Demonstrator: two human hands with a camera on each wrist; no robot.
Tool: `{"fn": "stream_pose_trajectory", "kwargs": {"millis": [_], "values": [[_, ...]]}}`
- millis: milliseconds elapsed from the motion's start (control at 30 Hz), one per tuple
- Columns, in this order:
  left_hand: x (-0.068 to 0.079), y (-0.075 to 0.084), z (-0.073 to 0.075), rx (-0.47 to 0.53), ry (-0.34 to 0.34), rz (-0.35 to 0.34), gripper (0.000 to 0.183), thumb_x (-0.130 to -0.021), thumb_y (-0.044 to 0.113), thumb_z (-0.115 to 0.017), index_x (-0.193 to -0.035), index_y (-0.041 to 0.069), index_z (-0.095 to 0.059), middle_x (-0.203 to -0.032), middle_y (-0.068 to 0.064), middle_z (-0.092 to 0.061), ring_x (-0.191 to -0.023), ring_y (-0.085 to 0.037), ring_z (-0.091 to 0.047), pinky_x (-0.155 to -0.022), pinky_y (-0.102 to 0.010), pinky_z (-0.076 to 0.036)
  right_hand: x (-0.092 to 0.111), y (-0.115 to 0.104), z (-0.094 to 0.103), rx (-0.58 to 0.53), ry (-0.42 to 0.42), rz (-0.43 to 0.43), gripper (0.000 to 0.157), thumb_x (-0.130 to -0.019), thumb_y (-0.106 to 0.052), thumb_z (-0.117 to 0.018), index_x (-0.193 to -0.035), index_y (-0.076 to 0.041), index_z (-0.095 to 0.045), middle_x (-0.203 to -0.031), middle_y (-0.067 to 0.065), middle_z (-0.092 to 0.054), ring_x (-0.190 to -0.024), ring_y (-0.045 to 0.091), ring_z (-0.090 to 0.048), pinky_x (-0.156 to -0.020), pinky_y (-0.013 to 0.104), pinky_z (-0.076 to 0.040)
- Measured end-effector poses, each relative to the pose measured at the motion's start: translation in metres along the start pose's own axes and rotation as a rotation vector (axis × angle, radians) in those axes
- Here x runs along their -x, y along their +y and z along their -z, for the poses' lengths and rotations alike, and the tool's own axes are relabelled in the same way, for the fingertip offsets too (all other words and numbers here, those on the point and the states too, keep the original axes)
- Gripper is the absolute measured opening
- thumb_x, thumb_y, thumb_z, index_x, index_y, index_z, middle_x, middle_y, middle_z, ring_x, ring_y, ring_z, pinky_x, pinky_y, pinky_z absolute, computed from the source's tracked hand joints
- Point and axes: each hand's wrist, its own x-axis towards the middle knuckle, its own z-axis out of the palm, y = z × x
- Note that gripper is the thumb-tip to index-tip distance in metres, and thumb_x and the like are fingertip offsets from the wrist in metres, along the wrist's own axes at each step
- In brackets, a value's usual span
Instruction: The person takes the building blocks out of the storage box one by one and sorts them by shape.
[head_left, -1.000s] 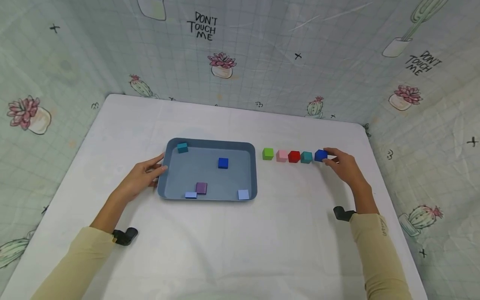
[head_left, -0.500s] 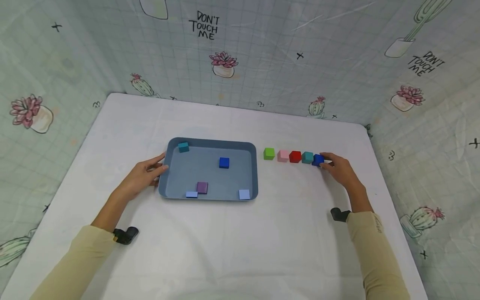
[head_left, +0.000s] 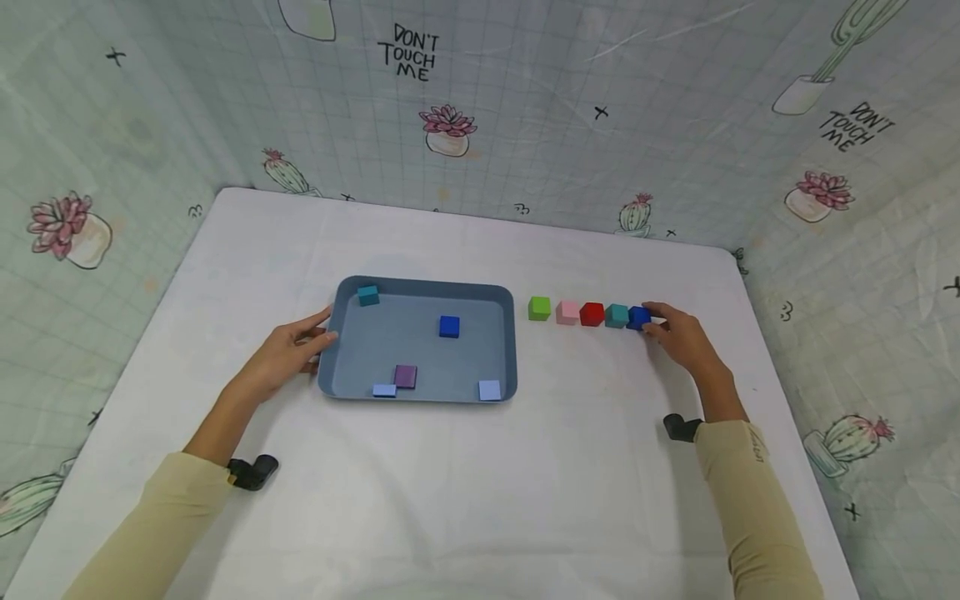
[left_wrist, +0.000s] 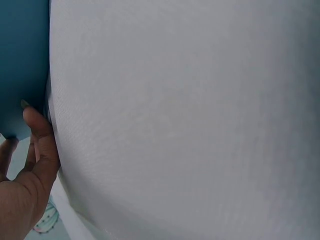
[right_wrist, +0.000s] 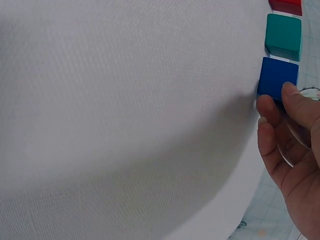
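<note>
With thumb and fingers my right hand (head_left: pixel 681 337) pinches a blue cube (right_wrist: pixel 277 77), which sits at the right end of a row on the table. Close beside it in the row is a teal cube (head_left: pixel 617 316), followed leftward by a red cube (head_left: pixel 592 314), a pink cube (head_left: pixel 567 312) and a green cube (head_left: pixel 539 308). My left hand (head_left: pixel 281 358) grips the left wall of a blue-grey tray (head_left: pixel 327 367), thumb at the rim in the left wrist view; its other fingers are partly hidden.
Inside the tray lie a teal block (head_left: pixel 368 296), a blue block (head_left: pixel 449 327), a purple block (head_left: pixel 405 377) and two light blue blocks, one at the front left (head_left: pixel 385 390) and one at the front right (head_left: pixel 490 390). A patterned cloth (head_left: pixel 525 125) stands behind the white table (head_left: pixel 480 492).
My right hand has moved the blue cube slightly left and nearer to me, closing up on the teal cube. The left hand stays on the tray's edge.
</note>
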Motion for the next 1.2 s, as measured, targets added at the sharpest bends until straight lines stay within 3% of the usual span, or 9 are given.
{"fn": "stream_pose_trajectory", "kwargs": {"millis": [233, 367, 500, 600, 800, 1200], "values": [[0.0, 0.0, 0.0, 0.006, -0.012, -0.002, 0.063, -0.098, 0.032, -0.052, -0.151, 0.018, -0.021, -0.138, -0.028, -0.036, -0.109, -0.039, -0.051, -0.072, -0.03, -0.053, -0.001, 0.0, -0.001, 0.029, -0.028, -0.022, 0.06, -0.097, -0.012, -0.055, -0.149, -0.006, -0.025, -0.143, 0.025, -0.033, -0.11, 0.041, -0.05, -0.092, 0.054, -0.041], [-0.001, 0.0, 0.0, 0.009, -0.017, -0.004, 0.063, -0.098, 0.033, -0.052, -0.151, 0.019, -0.021, -0.138, -0.028, -0.036, -0.111, -0.039, -0.05, -0.072, -0.029, -0.053, -0.001, 0.004, -0.004, 0.065, 0.032, 0.002, 0.065, -0.095, -0.012, -0.058, -0.149, -0.007, -0.024, -0.142, 0.026, -0.031, -0.107, 0.042, -0.051, -0.089, 0.054, -0.043], [-0.001, 0.001, 0.001, 0.005, -0.013, 0.001, 0.064, -0.097, 0.034, -0.052, -0.151, 0.02, -0.021, -0.135, -0.026, -0.038, -0.111, -0.038, -0.05, -0.072, -0.028, -0.053, -0.003, 0.011, -0.012, 0.127, 0.11, 0.035, 0.067, -0.092, -0.014, -0.063, -0.149, -0.014, -0.027, -0.134, 0.023, -0.038, -0.101, 0.036, -0.053, -0.08, 0.049, -0.05], [-0.001, 0.002, 0.001, 0.003, -0.012, 0.007, 0.064, -0.097, 0.035, -0.052, -0.151, 0.02, -0.02, -0.133, -0.026, -0.039, -0.111, -0.038, -0.05, -0.072, -0.028, -0.053, 0.003, -0.004, -0.014, 0.148, 0.145, 0.049, 0.063, -0.092, -0.014, -0.063, -0.147, -0.015, -0.033, -0.128, 0.019, -0.044, -0.098, 0.032, -0.053, -0.071, 0.042, -0.053], [0.0, 0.002, 0.0, 0.008, -0.02, 0.013, 0.064, -0.098, 0.032, -0.052, -0.151, 0.019, -0.02, -0.144, -0.027, -0.03, -0.117, -0.04, -0.047, -0.074, -0.028, -0.052, 0.022, -0.054, -0.011, 0.08, 0.109, 0.114, 0.051, -0.091, -0.003, -0.061, -0.139, -0.003, -0.043, -0.124, 0.022, -0.048, -0.101, 0.035, -0.051, -0.086, 0.05, -0.047], [0.0, -0.001, -0.001, 0.018, -0.013, 0.003, 0.064, -0.098, 0.034, -0.052, -0.151, 0.018, -0.02, -0.13, -0.026, -0.039, -0.114, -0.038, -0.048, -0.072, -0.027, -0.052, 0.026, -0.102, -0.02, 0.132, 0.029, 0.242, 0.047, -0.091, -0.004, -0.062, -0.135, -0.005, -0.047, -0.126, 0.017, -0.053, -0.106, 0.032, -0.054, -0.089, 0.047, -0.046]]}}
